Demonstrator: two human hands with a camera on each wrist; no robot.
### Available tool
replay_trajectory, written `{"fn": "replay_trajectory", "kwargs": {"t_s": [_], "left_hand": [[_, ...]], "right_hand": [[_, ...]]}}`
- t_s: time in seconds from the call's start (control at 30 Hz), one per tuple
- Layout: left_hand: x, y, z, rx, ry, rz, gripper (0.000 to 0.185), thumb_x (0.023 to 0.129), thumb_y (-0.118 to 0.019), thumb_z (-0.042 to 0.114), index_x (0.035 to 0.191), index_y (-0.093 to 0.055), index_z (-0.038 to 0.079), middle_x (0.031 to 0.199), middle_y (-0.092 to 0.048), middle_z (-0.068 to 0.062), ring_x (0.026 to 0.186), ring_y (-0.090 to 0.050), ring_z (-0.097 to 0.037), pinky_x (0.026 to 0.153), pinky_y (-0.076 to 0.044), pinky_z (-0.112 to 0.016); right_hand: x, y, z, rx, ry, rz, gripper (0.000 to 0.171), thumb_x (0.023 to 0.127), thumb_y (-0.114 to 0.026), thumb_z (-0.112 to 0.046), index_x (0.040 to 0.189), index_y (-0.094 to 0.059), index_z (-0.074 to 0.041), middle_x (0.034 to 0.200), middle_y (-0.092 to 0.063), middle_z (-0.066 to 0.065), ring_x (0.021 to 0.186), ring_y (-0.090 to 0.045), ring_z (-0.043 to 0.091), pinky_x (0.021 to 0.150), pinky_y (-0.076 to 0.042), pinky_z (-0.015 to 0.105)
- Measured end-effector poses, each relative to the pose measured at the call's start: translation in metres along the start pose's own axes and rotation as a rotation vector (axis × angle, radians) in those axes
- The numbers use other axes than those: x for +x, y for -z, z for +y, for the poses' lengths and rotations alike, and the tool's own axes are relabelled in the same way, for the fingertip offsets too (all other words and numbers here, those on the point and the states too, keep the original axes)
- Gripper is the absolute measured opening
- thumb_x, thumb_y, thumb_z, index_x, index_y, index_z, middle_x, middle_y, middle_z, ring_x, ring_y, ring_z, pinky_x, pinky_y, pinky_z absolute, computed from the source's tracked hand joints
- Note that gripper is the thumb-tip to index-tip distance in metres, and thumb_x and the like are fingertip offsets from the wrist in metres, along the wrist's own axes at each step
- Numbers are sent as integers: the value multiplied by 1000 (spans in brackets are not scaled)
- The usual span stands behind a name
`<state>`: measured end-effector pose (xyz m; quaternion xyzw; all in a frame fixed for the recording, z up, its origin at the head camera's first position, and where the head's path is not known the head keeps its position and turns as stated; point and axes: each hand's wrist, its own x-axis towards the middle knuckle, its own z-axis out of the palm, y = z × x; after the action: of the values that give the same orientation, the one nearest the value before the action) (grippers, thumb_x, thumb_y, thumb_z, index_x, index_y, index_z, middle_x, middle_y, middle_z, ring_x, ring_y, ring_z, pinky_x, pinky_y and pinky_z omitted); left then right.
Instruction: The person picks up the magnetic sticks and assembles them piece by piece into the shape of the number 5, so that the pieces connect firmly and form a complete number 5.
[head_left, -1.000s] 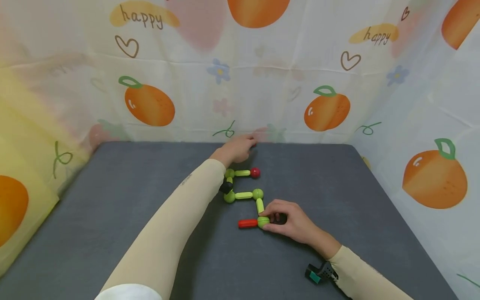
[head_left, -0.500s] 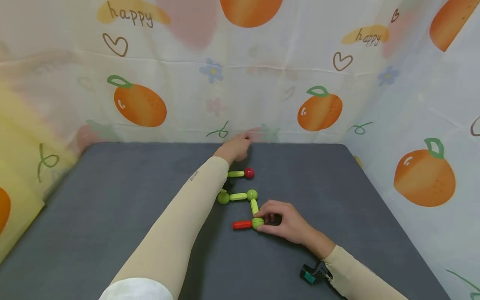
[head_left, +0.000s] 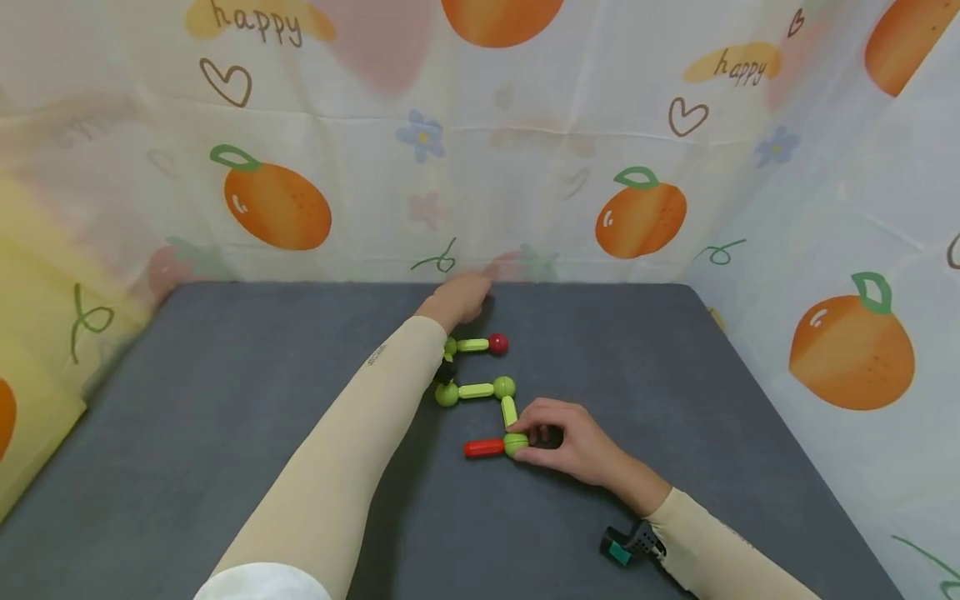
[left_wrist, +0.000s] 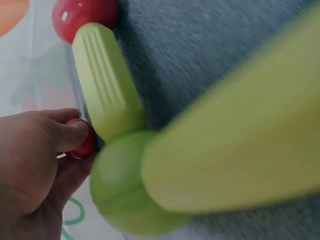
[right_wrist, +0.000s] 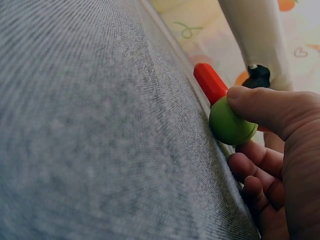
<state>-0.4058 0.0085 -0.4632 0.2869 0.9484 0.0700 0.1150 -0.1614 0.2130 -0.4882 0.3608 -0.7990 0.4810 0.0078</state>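
The chain of sticks and balls (head_left: 480, 390) lies near the middle of the grey surface (head_left: 225, 433), bent into a zigzag. Its pieces look light, hard and smooth, so the balls would likely roll; the joints seem the best hold. The right hand (head_left: 567, 439) pinches the green ball (right_wrist: 229, 123) beside the red stick (right_wrist: 210, 82). The left hand (head_left: 459, 297), near the far edge, seems to pinch a small red ball (left_wrist: 82, 145), though blur hides much.

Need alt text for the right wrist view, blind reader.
Close up, a right hand pinches a green ball between thumb and curled fingers; a red rod sticks out of the ball, away from the hand. Both lie on a grey fabric surface that fills most of the frame, with a beige-sleeved arm beyond.
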Motion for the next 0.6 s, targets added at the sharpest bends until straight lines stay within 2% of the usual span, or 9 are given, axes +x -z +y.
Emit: {"fn": "replay_trajectory", "kwargs": {"t_s": [0.03,0.07,0.1,0.17,0.3,0.43,0.53,0.6], "left_hand": [[-2,0,-2,9,1,13,39,110,-53,0,147,-66,6,144,-67,-12,134,-60,-31,111,-50,-43],[-2,0,-5,-7,4,28,35,110,-54,1,142,-69,5,138,-69,-12,130,-62,-30,108,-51,-43],[-3,1,-7,-30,5,40,28,110,-56,2,132,-72,4,126,-71,-13,118,-65,-29,101,-52,-41],[-7,4,-8,-68,-6,73,16,109,-61,5,118,-74,3,104,-69,-11,97,-63,-26,86,-50,-38],[-19,10,-11,-170,-55,126,7,107,-71,11,105,-72,5,87,-58,-8,81,-50,-25,74,-41,-39],[-34,6,-18,-281,-92,172,21,105,-75,13,124,-76,4,108,-70,-12,96,-63,-27,84,-51,-40],[-49,2,-22,-360,-99,197,36,103,-78,12,138,-73,3,123,-72,-12,109,-67,-27,94,-55,-42],[-59,0,-24,-405,-100,212,41,102,-79,12,141,-72,3,128,-73,-11,115,-68,-27,96,-56,-43]], "right_hand": [[1,1,-5,2,-10,-3,29,85,-90,5,111,-81,-3,97,-73,10,76,-61,31,66,-52,43],[2,1,-8,1,-13,-4,28,86,-90,5,111,-81,-4,97,-72,9,76,-61,31,66,-52,43],[3,2,-10,4,-20,-4,28,86,-90,5,111,-81,-4,97,-72,9,76,-61,31,67,-52,43],[3,2,-13,5,-26,-4,28,86,-90,5,110,-81,-4,96,-72,8,77,-61,31,67,-52,44],[3,3,-13,7,-17,-2,28,86,-90,5,111,-81,-4,96,-72,9,76,-61,31,66,-52,44],[3,3,-13,1,-9,-5,27,86,-89,5,111,-81,-4,96,-72,9,76,-61,31,66,-52,43],[4,3,-14,-3,-5,-4,28,86,-90,5,110,-81,-4,97,-72,9,77,-61,31,67,-52,42],[4,2,-14,-4,-7,-5,28,86,-90,5,110,-80,-4,97,-72,10,77,-61,32,67,-52,41]]}}
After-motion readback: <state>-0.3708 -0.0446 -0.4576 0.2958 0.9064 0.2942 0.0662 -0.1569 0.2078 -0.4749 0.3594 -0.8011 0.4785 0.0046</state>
